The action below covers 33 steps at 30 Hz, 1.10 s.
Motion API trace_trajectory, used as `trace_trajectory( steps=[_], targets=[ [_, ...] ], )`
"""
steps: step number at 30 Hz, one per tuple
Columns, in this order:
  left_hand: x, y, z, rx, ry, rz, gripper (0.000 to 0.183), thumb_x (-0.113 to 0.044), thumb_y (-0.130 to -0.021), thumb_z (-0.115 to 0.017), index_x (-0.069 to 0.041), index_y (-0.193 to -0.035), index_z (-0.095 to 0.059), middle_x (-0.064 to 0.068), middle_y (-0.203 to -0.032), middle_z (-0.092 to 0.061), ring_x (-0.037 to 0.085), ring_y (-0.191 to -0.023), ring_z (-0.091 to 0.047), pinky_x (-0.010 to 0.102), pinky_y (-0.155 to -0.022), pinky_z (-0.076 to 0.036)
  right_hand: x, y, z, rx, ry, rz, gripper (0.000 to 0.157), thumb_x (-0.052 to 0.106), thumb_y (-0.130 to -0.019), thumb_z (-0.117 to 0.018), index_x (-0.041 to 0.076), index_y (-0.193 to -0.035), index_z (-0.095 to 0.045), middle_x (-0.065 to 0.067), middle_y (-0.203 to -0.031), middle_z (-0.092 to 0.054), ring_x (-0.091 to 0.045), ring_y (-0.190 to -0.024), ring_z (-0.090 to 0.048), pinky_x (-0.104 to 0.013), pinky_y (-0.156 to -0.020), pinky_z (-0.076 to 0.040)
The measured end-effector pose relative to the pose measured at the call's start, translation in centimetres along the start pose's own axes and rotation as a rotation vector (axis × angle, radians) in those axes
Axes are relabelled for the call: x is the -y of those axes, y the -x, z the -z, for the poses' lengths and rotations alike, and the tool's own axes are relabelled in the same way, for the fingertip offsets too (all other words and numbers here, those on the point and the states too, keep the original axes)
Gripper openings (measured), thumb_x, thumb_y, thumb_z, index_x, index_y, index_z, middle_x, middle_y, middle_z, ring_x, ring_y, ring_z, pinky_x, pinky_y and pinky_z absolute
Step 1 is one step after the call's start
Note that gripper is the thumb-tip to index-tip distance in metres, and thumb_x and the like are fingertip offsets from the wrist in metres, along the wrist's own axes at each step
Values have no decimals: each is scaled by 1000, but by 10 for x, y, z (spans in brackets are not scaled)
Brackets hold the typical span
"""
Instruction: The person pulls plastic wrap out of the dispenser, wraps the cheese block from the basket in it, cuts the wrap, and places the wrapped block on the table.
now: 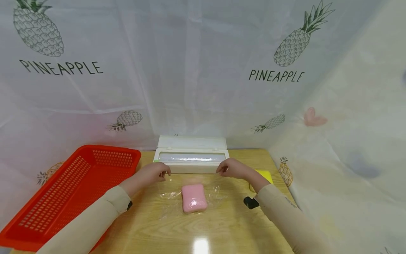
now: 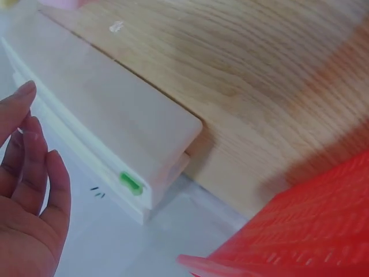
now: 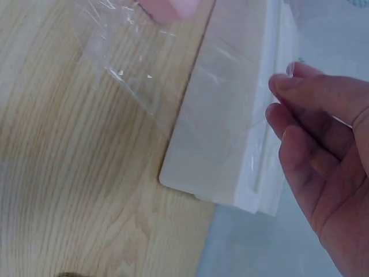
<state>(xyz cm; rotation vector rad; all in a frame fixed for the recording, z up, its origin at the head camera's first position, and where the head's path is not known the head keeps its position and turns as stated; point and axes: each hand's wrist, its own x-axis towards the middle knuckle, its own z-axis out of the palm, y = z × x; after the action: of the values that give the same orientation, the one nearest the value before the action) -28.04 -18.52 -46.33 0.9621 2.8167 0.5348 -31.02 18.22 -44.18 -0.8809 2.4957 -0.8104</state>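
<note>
A white cling film dispenser (image 1: 191, 167) stands at the back of the table, its lid (image 1: 191, 143) raised and the film roll (image 1: 190, 157) showing inside. Clear cling film (image 1: 171, 195) spreads in front of it, wrinkled and shiny. On the table's middle, amid the film, lies a pink rounded-square block (image 1: 194, 198). My left hand (image 1: 149, 174) pinches the film at the dispenser's front left corner. At its front right corner, my right hand (image 1: 234, 167) pinches the film between thumb and fingertips. In the right wrist view the film (image 3: 132, 86) stretches over the box front.
A red perforated basket (image 1: 88, 165) stands on the left, partly behind the left forearm. A yellow thing (image 1: 265, 174) sits at the right, partly hidden by the right forearm. Behind the table hangs a pale curtain (image 1: 190, 88) with pineapple prints.
</note>
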Motion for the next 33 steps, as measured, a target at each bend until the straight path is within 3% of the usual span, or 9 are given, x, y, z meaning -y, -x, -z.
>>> trace_trajectory(
  steps=[4, 7, 11, 15, 19, 25, 33],
  targets=[
    [-1, 7, 3, 12, 19, 46, 13, -4, -82, -77, -10, -90, -69, -10, -73, -52, 10, -68, -48, 28, -65, -45, 5, 3, -6, -48, -23, -86, 13, 0, -92, -63, 5, -101, -73, -13, -98, -69, -15, -79, -62, -42, -64, -57],
    [-2, 14, 3, -8, 3, 12, 13, -4, -81, -77, -12, -85, -68, -11, -72, -52, 9, -67, -47, 26, -63, -45, 7, 6, -11, -86, -20, -95, 13, -1, -92, -63, 5, -99, -73, -13, -100, -69, -20, -78, -65, -37, -66, -57],
    [-4, 26, -1, -50, -10, -57, 17, -1, -79, -78, -13, -81, -67, -12, -71, -51, 7, -65, -46, 24, -61, -45, 4, 13, -18, -106, 47, -25, 13, 0, -91, -65, 7, -96, -74, -5, -94, -67, -18, -79, -65, -27, -67, -55],
    [-9, 38, -11, -71, -20, -99, 22, 1, -77, -78, -16, -77, -64, -13, -71, -49, 6, -65, -44, 22, -59, -44, 0, 24, -29, -113, 156, 109, 14, -3, -88, -68, 7, -93, -77, 1, -86, -65, -13, -80, -62, -23, -68, -52],
    [-16, 47, -24, -57, -78, -155, 24, 1, -77, -78, -17, -75, -63, -14, -69, -46, 5, -63, -42, 21, -58, -41, -3, 36, -43, -113, 243, 226, 15, -6, -84, -70, 5, -91, -77, 0, -83, -65, -12, -78, -62, -24, -68, -52],
    [-27, 54, -40, -14, -126, -247, 26, 3, -73, -77, -18, -71, -61, -13, -67, -44, 4, -62, -40, 19, -58, -39, -9, 48, -62, -87, 310, 276, 17, -9, -82, -71, 5, -89, -78, 1, -82, -65, -9, -78, -62, -22, -71, -52],
    [-32, 60, -61, 18, -53, -172, 22, 4, -75, -70, -18, -76, -67, -15, -69, -49, 4, -63, -42, 22, -59, -42, -15, 53, -79, -121, 394, 313, 17, -5, -80, -74, 9, -87, -79, 4, -80, -61, -4, -74, -57, -17, -66, -48]
  ],
)
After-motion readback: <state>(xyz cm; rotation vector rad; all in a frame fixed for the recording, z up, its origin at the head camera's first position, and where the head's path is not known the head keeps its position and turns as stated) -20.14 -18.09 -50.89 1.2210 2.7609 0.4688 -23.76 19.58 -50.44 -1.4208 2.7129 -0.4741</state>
